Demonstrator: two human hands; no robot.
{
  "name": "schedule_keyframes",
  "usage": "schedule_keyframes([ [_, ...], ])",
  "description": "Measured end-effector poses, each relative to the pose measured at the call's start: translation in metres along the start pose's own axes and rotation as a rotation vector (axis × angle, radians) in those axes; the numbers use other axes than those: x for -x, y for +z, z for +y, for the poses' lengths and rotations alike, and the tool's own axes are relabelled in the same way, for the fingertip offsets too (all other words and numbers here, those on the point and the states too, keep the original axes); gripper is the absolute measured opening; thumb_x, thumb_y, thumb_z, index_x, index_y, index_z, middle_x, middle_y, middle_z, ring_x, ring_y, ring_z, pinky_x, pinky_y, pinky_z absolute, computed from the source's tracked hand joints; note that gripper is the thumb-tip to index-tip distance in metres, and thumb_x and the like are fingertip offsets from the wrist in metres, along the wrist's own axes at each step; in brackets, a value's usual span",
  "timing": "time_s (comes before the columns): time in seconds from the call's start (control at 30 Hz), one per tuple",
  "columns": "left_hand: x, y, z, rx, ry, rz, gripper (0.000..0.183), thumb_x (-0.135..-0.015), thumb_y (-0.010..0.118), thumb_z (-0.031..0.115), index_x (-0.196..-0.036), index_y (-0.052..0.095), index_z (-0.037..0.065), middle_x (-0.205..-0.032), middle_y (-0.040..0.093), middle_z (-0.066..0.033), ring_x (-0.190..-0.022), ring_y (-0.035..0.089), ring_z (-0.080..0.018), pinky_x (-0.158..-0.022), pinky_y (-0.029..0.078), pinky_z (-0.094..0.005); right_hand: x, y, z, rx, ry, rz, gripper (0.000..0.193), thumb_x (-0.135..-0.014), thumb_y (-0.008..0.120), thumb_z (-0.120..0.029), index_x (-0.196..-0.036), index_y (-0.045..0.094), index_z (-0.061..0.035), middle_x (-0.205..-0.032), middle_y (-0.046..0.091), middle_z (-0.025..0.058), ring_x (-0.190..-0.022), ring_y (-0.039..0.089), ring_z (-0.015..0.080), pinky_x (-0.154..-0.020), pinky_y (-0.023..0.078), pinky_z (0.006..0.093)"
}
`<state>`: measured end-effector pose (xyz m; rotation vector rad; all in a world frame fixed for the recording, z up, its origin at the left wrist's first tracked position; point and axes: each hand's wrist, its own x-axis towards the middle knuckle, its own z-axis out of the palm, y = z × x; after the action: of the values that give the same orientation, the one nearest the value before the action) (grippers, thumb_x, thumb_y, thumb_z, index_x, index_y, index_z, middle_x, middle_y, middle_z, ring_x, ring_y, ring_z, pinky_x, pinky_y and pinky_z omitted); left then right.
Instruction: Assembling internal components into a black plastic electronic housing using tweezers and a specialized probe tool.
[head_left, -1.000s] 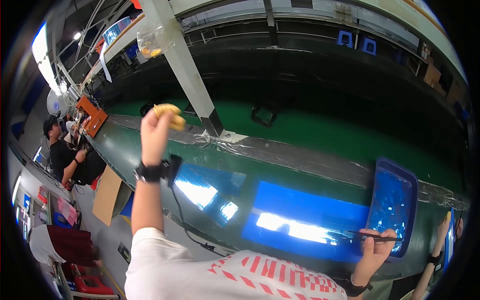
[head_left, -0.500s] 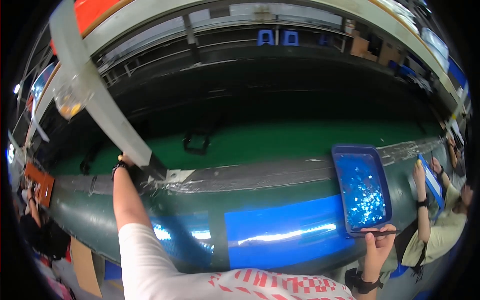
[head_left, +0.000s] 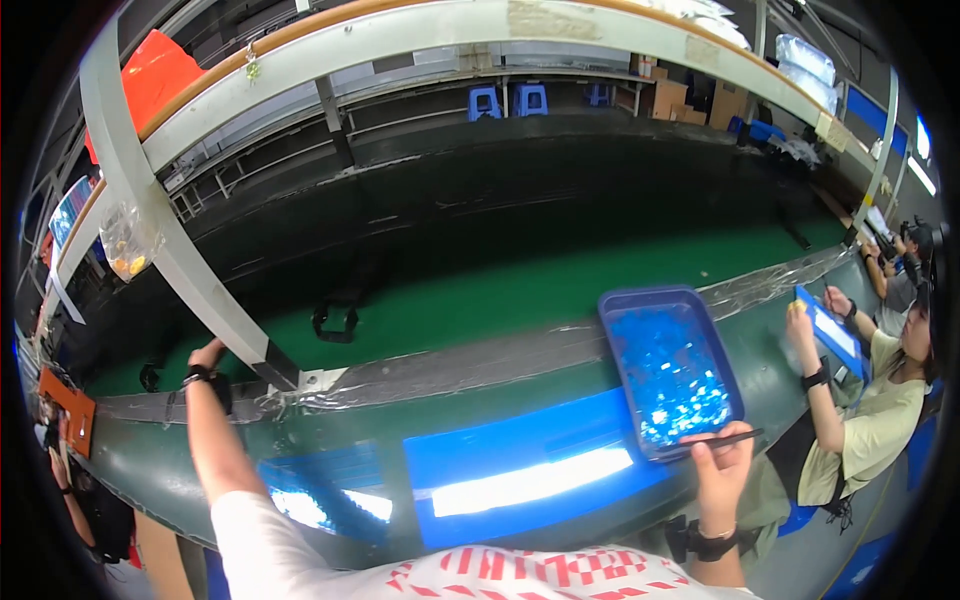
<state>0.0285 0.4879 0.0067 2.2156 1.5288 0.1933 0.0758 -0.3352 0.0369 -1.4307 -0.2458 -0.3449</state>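
My right hand (head_left: pixel 722 470) is closed round thin black tweezers (head_left: pixel 722 440), at the near right corner of a dark blue tray (head_left: pixel 612 355). Many small shiny blue pieces (head_left: pixel 680 385) lie loose in that tray. On the left, my left arm stretches away from me over the table's dark edge strip. There my left hand (head_left: pixel 207 355) is beside the foot of a pale metal post (head_left: pixel 200 270); its fingers are small and partly hidden, so their grip does not show. A bright blue sheet (head_left: pixel 520 465) lies flat on the green table just left of the tray.
Beyond the strip runs a dark green belt (head_left: pixel 480 265) with a small black frame (head_left: pixel 335 322) on it. A plastic bag (head_left: pixel 128 240) hangs from the post. At right a co-worker (head_left: pixel 870 410) holds a blue board (head_left: pixel 832 333); at left stands an orange bin (head_left: pixel 68 412).
The whole view has swung, so the tray, post and belt appear farther left. My right hand keeps the tweezers by the tray corner; my left hand stays near the post.
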Motion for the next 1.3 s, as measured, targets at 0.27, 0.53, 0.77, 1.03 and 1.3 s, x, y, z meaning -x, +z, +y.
schedule_keyframes([
  [0.27,0.231,-0.068,-0.130,1.028,0.162,-0.372,0.066,-0.074,0.033,0.065,-0.102,0.048,0.007,-0.076,0.055,-0.0089,-0.063,0.055,-0.0192,-0.060,0.048,-0.0325,-0.014,-0.030,0.013,-0.079,0.044,0.000,0.032,-0.075,0.055,0.003,-0.094,0.031,-0.0069,-0.079,0.057,0.0128,-0.077,0.058,0.0187,-0.073,0.042,0.0272],
  [0.53,0.433,-0.066,-0.124,1.387,0.453,-0.654,0.078,-0.063,0.048,0.051,-0.120,0.038,-0.001,-0.117,0.045,-0.0187,-0.100,0.048,-0.0352,-0.078,0.040,-0.0555,-0.044,-0.008,0.001,-0.194,0.089,-0.215,0.026,-0.080,0.053,-0.006,-0.095,0.032,-0.0083,-0.084,0.057,0.0149,-0.059,0.047,0.0064,-0.051,0.037,0.0148],
  [0.77,0.425,0.016,0.028,1.061,0.376,-1.112,0.079,-0.062,0.053,0.047,-0.117,0.038,-0.007,-0.118,0.045,-0.0213,-0.103,0.047,-0.0359,-0.084,0.038,-0.0496,-0.046,0.062,-0.014,-0.610,-0.082,-0.564,0.033,-0.083,0.053,-0.021,-0.104,0.031,-0.0076,-0.089,0.056,0.0150,-0.076,0.052,0.0151,-0.070,0.041,0.0245],
  [1.03,0.485,0.098,0.131,1.025,0.305,-1.608,0.076,-0.077,0.024,0.061,-0.122,0.037,0.001,-0.112,0.048,-0.0212,-0.099,0.050,-0.0348,-0.068,0.049,-0.0484,-0.021,0.046,0.015,-0.964,0.193,-0.360,0.024,-0.087,0.045,-0.024,-0.103,0.046,-0.0058,-0.099,0.055,0.0138,-0.082,0.058,0.0222,-0.082,0.044,0.0376],
  [1.3,0.492,0.123,0.120,1.406,0.735,-1.505,0.048,-0.080,0.039,0.042,-0.111,0.047,0.006,-0.114,0.048,-0.0126,-0.107,0.045,-0.0314,-0.094,0.029,-0.0464,-0.016,0.063,0.028,-0.705,0.165,-0.079,0.030,-0.085,0.048,-0.028,-0.095,0.055,-0.0008,-0.085,0.061,0.0071,-0.070,0.057,0.0116,-0.074,0.050,0.0312],
])
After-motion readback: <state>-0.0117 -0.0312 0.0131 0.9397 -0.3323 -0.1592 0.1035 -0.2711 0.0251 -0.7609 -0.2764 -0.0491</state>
